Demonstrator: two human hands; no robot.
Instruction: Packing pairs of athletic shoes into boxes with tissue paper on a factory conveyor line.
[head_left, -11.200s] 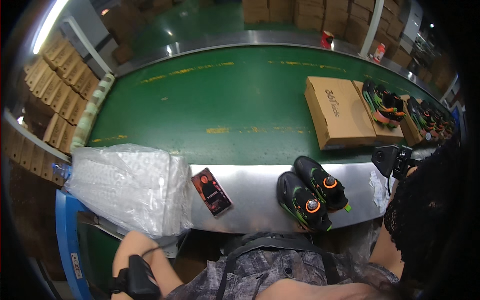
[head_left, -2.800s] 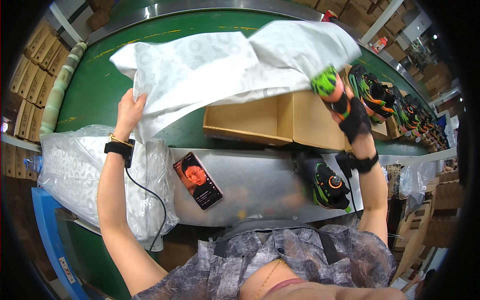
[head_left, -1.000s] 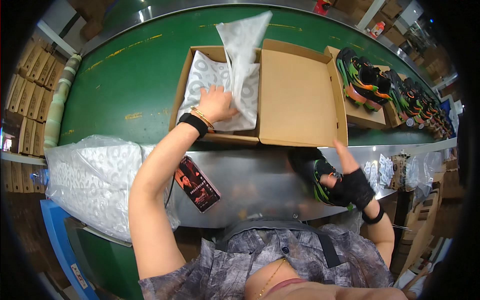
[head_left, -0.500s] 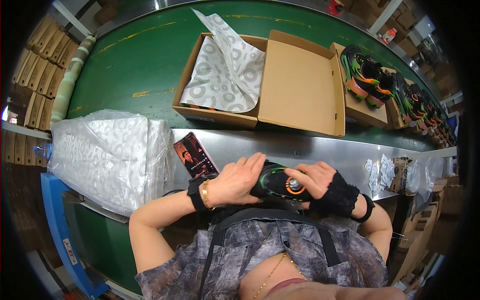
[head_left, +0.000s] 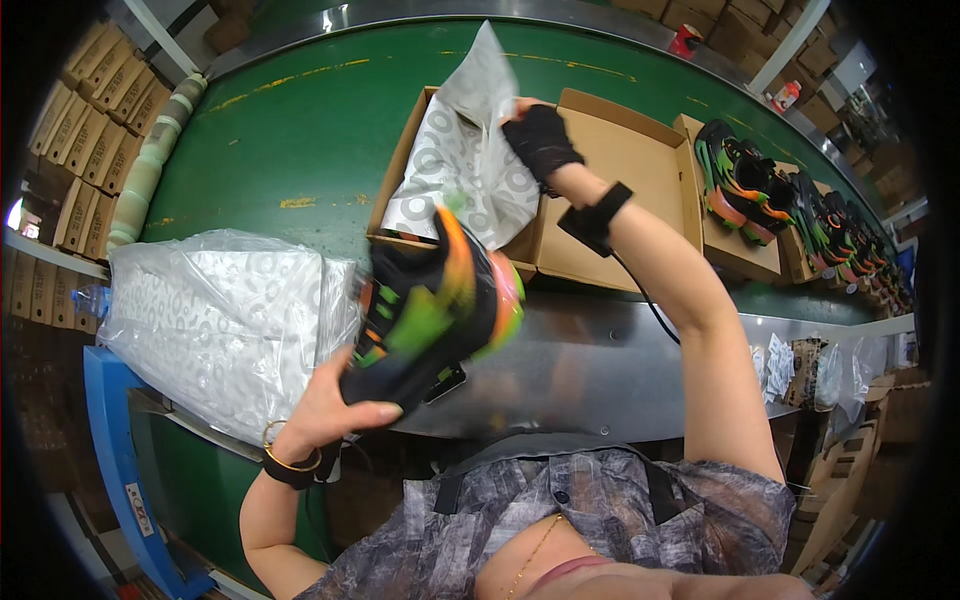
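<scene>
A black sneaker (head_left: 415, 310) with green, orange and pink parts is gripped near its toe by my left hand (head_left: 328, 405), tilted with its heel toward the box. Patterned white tissue paper (head_left: 450, 150) stands up out of an open brown shoebox (head_left: 398, 180). My right hand (head_left: 540, 140), in a black fingerless glove, reaches over the box and pinches the paper's right edge; its fingertips are partly hidden. The shoebox lid (head_left: 625, 150) lies folded back to the right. A phone (head_left: 447, 382) on the metal ledge is mostly covered by the sneaker.
To the left, a plastic-wrapped stack of patterned paper (head_left: 220, 320) rests by a blue frame (head_left: 115, 440). More sneakers (head_left: 745, 185) stand on boxes along the right of the green conveyor belt (head_left: 290, 140). Stacked shoeboxes (head_left: 100, 110) line the far left. White packets (head_left: 778, 365) sit right.
My left hand has carried the sneaker up and left from in front of my body toward the box. My right hand has let go of it and moved up to the tissue paper.
</scene>
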